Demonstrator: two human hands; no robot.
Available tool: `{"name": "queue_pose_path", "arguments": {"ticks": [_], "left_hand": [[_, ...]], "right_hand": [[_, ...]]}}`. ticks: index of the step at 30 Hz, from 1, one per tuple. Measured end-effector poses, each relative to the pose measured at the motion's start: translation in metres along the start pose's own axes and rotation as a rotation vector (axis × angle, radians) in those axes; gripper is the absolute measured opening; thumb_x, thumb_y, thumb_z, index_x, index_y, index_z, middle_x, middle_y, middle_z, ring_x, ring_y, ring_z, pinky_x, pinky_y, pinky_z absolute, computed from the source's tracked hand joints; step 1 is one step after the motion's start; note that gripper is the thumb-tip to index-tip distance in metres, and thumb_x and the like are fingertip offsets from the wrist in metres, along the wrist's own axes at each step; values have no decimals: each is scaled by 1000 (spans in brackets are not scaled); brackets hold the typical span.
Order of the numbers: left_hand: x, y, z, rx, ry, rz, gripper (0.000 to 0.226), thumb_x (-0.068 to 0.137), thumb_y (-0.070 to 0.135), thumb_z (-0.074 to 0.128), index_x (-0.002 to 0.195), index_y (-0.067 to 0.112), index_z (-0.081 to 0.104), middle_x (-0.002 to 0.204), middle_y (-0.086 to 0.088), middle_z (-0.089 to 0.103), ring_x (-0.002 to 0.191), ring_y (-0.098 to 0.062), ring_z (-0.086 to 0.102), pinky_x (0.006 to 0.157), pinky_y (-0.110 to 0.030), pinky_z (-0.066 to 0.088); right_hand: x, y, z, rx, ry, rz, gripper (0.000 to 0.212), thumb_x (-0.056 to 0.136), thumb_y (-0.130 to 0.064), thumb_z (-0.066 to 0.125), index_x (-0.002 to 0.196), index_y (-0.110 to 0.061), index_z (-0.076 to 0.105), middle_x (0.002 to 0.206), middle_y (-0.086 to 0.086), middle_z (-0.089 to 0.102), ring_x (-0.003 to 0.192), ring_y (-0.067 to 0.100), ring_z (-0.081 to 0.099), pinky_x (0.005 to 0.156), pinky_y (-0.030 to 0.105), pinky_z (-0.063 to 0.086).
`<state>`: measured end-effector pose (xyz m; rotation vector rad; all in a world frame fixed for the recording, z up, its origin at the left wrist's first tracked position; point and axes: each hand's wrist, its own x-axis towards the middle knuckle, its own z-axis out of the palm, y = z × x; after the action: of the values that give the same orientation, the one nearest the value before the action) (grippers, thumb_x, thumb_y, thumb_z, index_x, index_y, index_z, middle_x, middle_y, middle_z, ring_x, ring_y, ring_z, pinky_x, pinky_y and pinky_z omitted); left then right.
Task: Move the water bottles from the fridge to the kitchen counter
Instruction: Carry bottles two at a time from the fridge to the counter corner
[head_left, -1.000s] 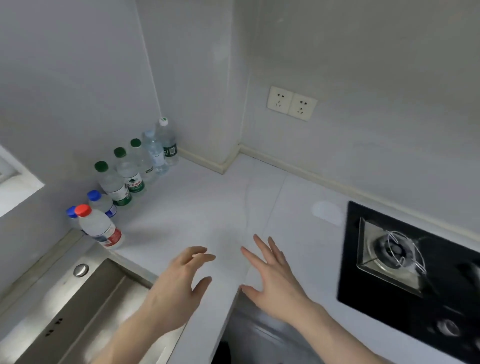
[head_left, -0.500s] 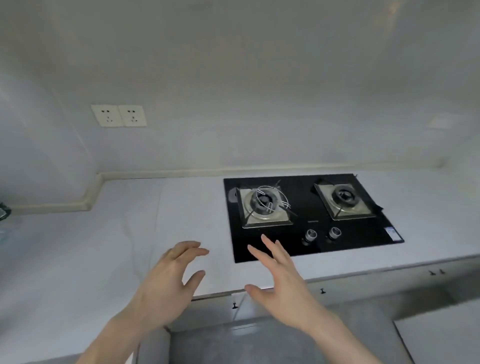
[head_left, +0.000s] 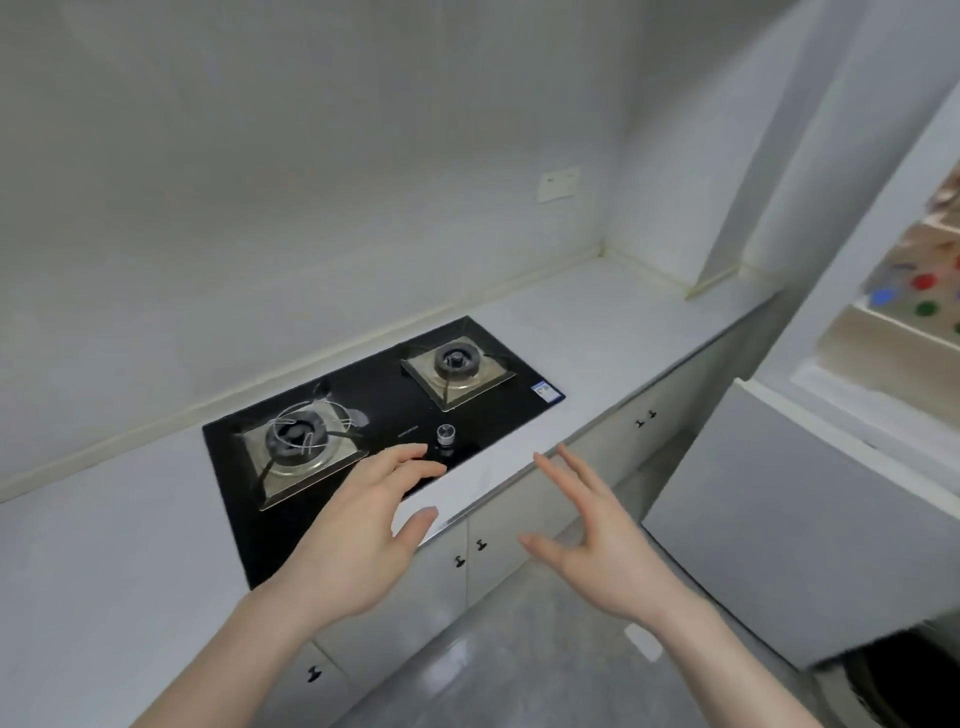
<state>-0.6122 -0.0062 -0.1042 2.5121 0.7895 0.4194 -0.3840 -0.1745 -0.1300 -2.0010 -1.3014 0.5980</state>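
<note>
Since half a second ago my view has swung right, and now the open fridge (head_left: 883, 332) shows at the far right, its bottle caps (head_left: 923, 283) blurred. Both my left hand (head_left: 358, 540) and right hand (head_left: 597, 540) hover spread and hold nothing, well apart from it, above the counter (head_left: 613, 332) edge. A stove sticker (head_left: 545, 389) is unreadable.

Glossy black glass hob (head_left: 374, 410) with brushed-metal burner trays, on matt pale stone-look counter (head_left: 597, 332).
</note>
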Motion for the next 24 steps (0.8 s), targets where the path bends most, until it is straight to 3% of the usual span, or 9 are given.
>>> {"name": "queue_pose_path", "arguments": {"ticks": [3, 6, 11, 15, 17, 21, 24], "left_hand": [[39, 43, 25, 12, -51, 113, 41, 102, 41, 55, 143, 44, 49, 158, 31, 25, 147, 6, 18, 117, -16, 16], [78, 86, 46, 21, -106, 234, 43, 103, 44, 54, 145, 44, 47, 161, 29, 22, 151, 4, 14, 119, -20, 16], [145, 159, 82, 6, -196, 439, 42, 101, 42, 57, 143, 43, 49, 164, 22, 23, 152, 0, 15, 122, -22, 16], [193, 205, 116, -39, -249, 585, 41, 100, 40, 59, 141, 41, 52, 162, 20, 27, 149, 5, 16, 111, -1, 3], [217, 225, 135, -63, -282, 648, 42, 100, 41, 60, 141, 41, 53, 161, 21, 28, 145, 12, 15, 110, 0, 3], [269, 259, 174, -111, -351, 778, 42, 99, 41, 61, 140, 41, 53, 159, 23, 29, 148, 6, 19, 121, -23, 20], [309, 278, 192, -134, -388, 822, 43, 100, 44, 59, 142, 42, 51, 162, 23, 28, 151, 2, 19, 121, -30, 27]], "right_hand": [[-23, 33, -48, -12, 109, 61, 84, 93, -45, 76, 161, -51, 27, 172, -26, 5, 155, -4, 15, 119, 14, 17], [-47, 65, -89, -6, 236, 129, 83, 92, -47, 77, 160, -49, 30, 172, -26, 8, 157, -3, 13, 123, 20, 16], [-87, 111, -145, 18, 436, 258, 81, 91, -51, 76, 158, -54, 30, 169, -30, 9, 153, -11, 11, 121, 18, 14], [-111, 139, -175, 5, 545, 369, 80, 91, -55, 73, 158, -55, 29, 168, -34, 7, 155, -7, 13, 120, 22, 19], [-117, 152, -189, -12, 597, 415, 79, 90, -55, 73, 157, -55, 31, 168, -34, 8, 155, -6, 16, 118, 21, 20], [-116, 174, -217, -39, 706, 516, 77, 89, -52, 75, 156, -52, 36, 169, -30, 13, 152, -8, 19, 115, 17, 18], [-105, 187, -239, -36, 752, 556, 77, 89, -51, 76, 156, -50, 38, 169, -29, 14, 146, -16, 18, 115, 14, 17]]}}
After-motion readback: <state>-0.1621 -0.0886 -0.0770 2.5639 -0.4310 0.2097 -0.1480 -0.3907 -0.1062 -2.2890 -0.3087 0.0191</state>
